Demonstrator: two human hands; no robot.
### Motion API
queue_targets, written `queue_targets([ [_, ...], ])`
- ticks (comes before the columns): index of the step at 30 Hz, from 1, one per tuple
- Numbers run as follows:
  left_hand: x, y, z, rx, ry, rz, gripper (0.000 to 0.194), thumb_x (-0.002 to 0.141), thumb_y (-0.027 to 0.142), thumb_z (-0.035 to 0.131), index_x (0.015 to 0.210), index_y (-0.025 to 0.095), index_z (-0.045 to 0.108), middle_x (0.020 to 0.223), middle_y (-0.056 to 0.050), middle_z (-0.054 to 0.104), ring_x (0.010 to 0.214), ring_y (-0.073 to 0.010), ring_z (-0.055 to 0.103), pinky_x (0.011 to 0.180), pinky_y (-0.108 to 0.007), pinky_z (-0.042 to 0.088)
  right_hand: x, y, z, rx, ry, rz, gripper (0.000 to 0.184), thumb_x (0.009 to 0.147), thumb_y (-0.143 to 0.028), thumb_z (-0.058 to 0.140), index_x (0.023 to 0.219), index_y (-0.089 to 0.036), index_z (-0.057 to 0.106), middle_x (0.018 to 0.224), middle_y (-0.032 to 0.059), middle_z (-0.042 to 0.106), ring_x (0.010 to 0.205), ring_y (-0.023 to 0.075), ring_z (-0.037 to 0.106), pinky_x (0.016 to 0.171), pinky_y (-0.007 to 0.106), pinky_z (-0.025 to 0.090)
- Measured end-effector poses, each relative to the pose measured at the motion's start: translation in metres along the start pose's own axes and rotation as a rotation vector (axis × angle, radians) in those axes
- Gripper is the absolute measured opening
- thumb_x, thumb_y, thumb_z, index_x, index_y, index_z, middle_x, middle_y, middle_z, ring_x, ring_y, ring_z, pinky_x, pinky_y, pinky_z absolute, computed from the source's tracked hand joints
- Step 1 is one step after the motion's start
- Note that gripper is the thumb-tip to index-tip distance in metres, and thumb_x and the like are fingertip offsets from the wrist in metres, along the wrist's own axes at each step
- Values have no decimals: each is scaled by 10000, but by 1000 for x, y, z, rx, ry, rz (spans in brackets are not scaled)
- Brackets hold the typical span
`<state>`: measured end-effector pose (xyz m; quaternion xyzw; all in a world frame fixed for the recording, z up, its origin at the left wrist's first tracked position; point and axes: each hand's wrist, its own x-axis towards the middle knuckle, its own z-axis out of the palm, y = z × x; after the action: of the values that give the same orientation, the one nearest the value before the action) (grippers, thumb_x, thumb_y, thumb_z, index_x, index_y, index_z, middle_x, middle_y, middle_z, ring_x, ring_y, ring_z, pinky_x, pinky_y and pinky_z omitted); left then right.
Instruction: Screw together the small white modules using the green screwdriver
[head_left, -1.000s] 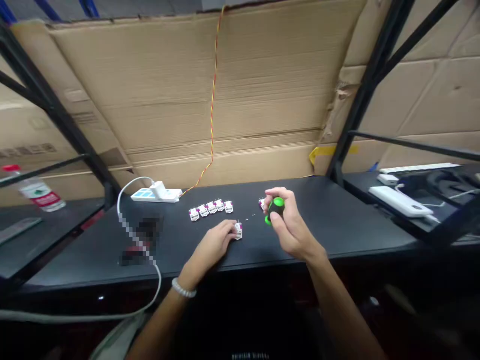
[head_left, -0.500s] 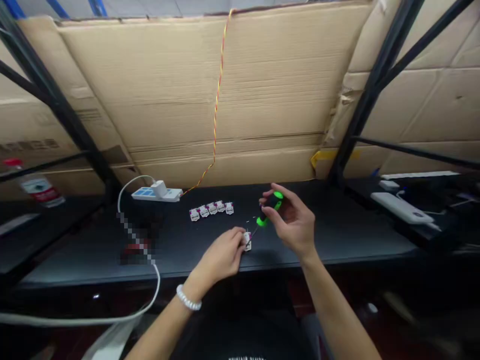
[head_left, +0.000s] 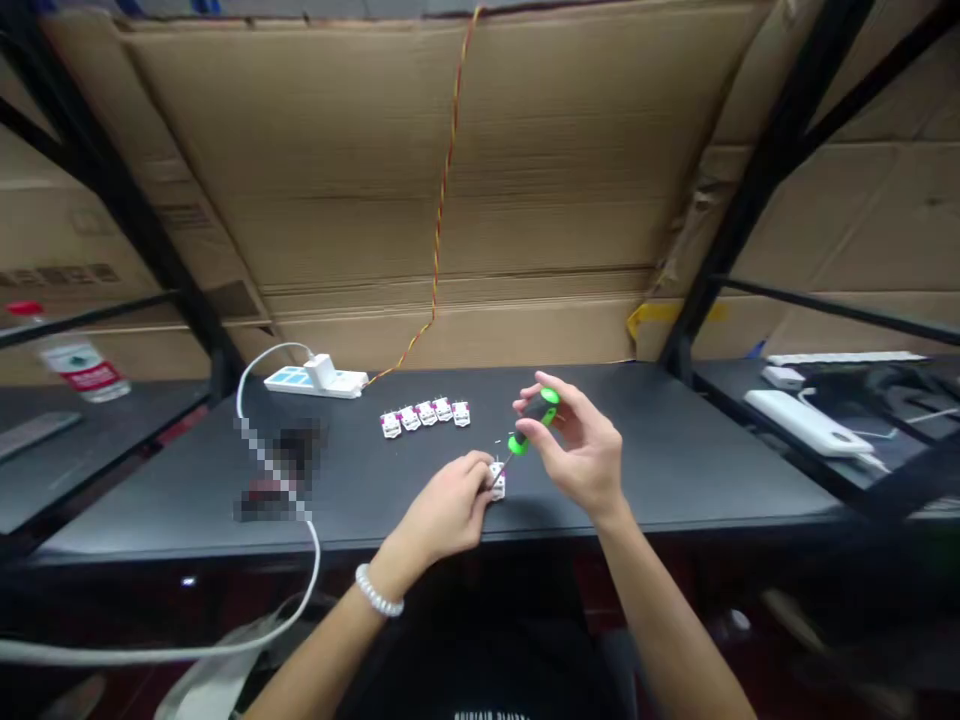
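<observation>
Purple marks the white block (head_left: 499, 483) the left hand (head_left: 448, 505) pinches, right hand (head_left: 583, 452) gripping a green-black screwdriver (head_left: 541, 405).

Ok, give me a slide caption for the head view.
Left hand holds a small white part; right hand angles a screwdriver toward it.

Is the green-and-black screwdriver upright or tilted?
Tilted: the screwdriver in the right hand slants, its shaft running down-left toward the white piece at the left hand.
</observation>
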<state>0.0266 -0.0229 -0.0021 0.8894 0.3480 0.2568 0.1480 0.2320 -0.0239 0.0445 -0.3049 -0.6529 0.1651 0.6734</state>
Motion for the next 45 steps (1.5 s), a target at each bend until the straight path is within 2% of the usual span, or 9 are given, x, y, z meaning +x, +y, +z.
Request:
queue_targets([
  [7, 1, -1, 0, -59, 22, -22, 148, 1002, 109, 528, 983, 212, 632, 1240, -105, 714, 1115, -261, 701, 1019, -406, 575, 0, -4, 2, -38, -61, -95, 568, 983, -220, 759, 1516, -364, 623, 1215, 67, 726, 1009, 213, 767, 898, 387, 692],
  [14, 2, 1, 4, -88, 62, -55, 206, 949, 53, 542, 974, 219, 662, 1180, -78, 727, 1057, -250, 715, 984, -378, 584, 18, -11, 11, -292, -68, -263, 527, 926, -317, 844, 1432, -349, 701, 1080, 65, 691, 933, 226, 700, 866, 408, 660],
  [20, 1, 5, 9, -38, 94, -71, 211, 921, 39, 539, 969, 213, 648, 1189, -96, 727, 1032, -266, 729, 946, -391, 590, 21, -8, 14, -206, -142, -232, 625, 968, -277, 796, 1555, -318, 585, 1160, 73, 759, 963, 215, 755, 935, 403, 664],
  [24, 1, 7, 11, 14, 80, -81, 219, 917, 40, 538, 986, 217, 646, 1182, -95, 730, 1016, -271, 733, 914, -390, 587, 16, -6, 12, -84, -206, -117, 600, 1023, -258, 712, 1592, -329, 534, 1325, 93, 753, 1031, 218, 793, 950, 408, 683],
  [27, 1, 7, 13, 74, 73, -89, 226, 911, 47, 548, 1022, 213, 653, 1204, -101, 729, 1001, -270, 728, 901, -388, 581, 17, -8, 12, -7, -282, -92, 574, 1050, -243, 665, 1596, -348, 521, 1380, 93, 731, 1090, 214, 791, 939, 385, 684],
  [33, 1, 7, 16, 130, 49, -107, 242, 924, 32, 512, 1017, 205, 652, 1156, -98, 739, 931, -267, 721, 862, -391, 567, 26, -13, 15, -134, -258, -233, 541, 959, -287, 812, 1475, -308, 653, 1132, 70, 758, 939, 207, 763, 892, 389, 668],
  [35, 2, 7, 16, 121, 52, -114, 241, 923, 30, 516, 1012, 207, 652, 1139, -94, 746, 920, -270, 725, 844, -388, 562, 27, -14, 14, -164, -263, -259, 555, 966, -290, 798, 1496, -303, 636, 1152, 82, 752, 940, 212, 755, 890, 398, 662],
  [40, 3, 8, 15, 26, 94, -144, 235, 925, 37, 543, 1017, 222, 655, 1090, -78, 753, 944, -263, 735, 853, -363, 559, 27, -17, 8, -102, -373, -205, 570, 1068, -217, 575, 1626, -295, 485, 1360, 127, 722, 1128, 239, 752, 975, 437, 646],
  [45, 2, 7, 16, -36, 122, -151, 241, 910, 22, 545, 995, 228, 639, 1105, -64, 745, 972, -260, 735, 872, -357, 558, 30, -18, 8, -199, -306, -228, 507, 989, -268, 758, 1481, -311, 643, 1158, 75, 743, 977, 216, 730, 885, 384, 646],
])
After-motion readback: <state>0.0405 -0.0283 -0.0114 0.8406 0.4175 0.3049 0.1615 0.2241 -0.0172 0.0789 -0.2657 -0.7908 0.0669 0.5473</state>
